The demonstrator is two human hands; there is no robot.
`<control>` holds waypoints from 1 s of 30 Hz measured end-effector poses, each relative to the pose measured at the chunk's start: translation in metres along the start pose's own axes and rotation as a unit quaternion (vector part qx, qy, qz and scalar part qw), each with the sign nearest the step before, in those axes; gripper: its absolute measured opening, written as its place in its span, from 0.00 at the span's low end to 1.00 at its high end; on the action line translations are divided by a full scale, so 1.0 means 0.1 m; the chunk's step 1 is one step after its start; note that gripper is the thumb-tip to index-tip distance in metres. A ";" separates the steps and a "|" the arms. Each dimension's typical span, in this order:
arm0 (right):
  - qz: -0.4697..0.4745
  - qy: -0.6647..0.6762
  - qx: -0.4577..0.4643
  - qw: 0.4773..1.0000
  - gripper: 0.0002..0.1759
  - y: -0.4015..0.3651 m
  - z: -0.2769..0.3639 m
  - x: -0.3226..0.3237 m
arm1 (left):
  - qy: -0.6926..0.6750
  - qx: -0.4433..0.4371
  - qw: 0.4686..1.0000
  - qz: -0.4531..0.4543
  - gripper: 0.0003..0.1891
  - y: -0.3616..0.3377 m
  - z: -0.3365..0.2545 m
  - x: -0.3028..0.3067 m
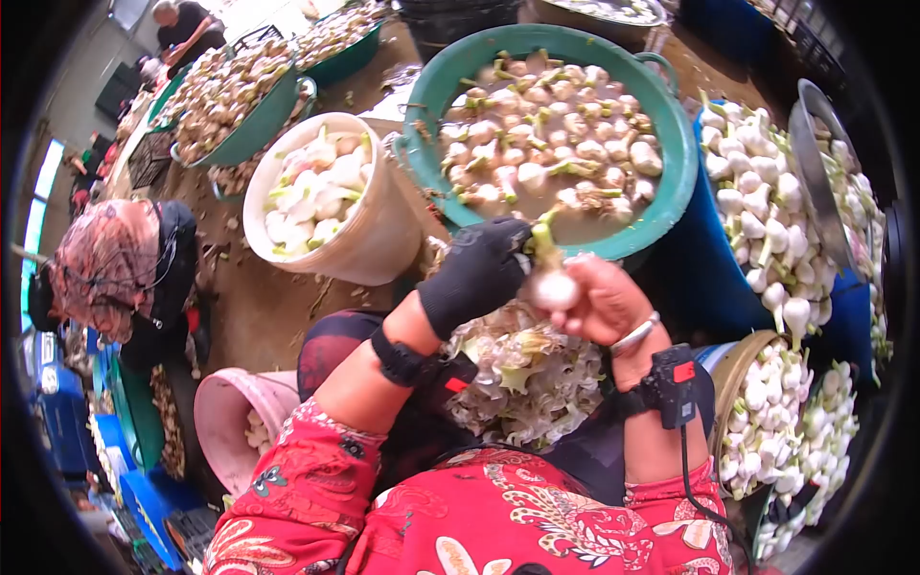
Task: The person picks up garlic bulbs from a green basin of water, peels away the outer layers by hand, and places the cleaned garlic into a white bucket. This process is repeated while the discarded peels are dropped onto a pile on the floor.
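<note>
Worker's seated, seen from over here; clock is read from the bulb, 12 = straight ahead of them. Garlic bulb (554, 290) is up in front of the chest, stem (543, 241) pointing 12, slightly blurred. Right hand (618, 302), bare: grip is on the bulb, fingertips round its near side. Left hand (476, 273), black glove: fingers curled at the stem, about 10. Can't tell whether that grip has the stem, or something else, or neither.

Peelings (527, 383) heaped at 6, between the knees. Green tub (420, 129) at 12, rim just past the hands: bulbs in cloudy water. White bucket (395, 225) at 10, filled with pale garlic. Further out same way, heaped tub (254, 134) of browner bulbs. Blue container (733, 278) at 2, piled with white garlic, stems on; grey basin (813, 182) tilted on its far side. More white garlic in the tan-rimmed bucket (725, 407) at 4. Pink bucket (222, 412) at 8, on its side or leaning, can't tell which; few bulbs visible inside. Co-worker in a patterned top (105, 259) bent over at 9.
</note>
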State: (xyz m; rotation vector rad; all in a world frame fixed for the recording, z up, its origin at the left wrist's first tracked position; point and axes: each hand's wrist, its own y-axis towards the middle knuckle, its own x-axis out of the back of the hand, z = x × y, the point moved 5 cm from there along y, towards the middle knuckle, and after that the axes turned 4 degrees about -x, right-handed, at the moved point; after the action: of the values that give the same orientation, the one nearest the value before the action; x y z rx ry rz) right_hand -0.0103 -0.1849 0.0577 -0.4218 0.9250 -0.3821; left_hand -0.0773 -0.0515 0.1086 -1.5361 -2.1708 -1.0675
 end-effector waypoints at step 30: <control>0.167 -0.117 0.067 0.977 0.21 -0.07 0.06 -0.35 | -0.038 0.042 0.998 0.000 0.06 0.05 0.08 0.12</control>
State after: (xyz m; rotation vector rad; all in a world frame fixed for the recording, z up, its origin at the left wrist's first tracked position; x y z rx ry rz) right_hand -0.0255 -0.1732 0.0879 -0.1770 0.7185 -0.0820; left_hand -0.0756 -0.0371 0.1123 -1.5638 -2.2349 -0.9191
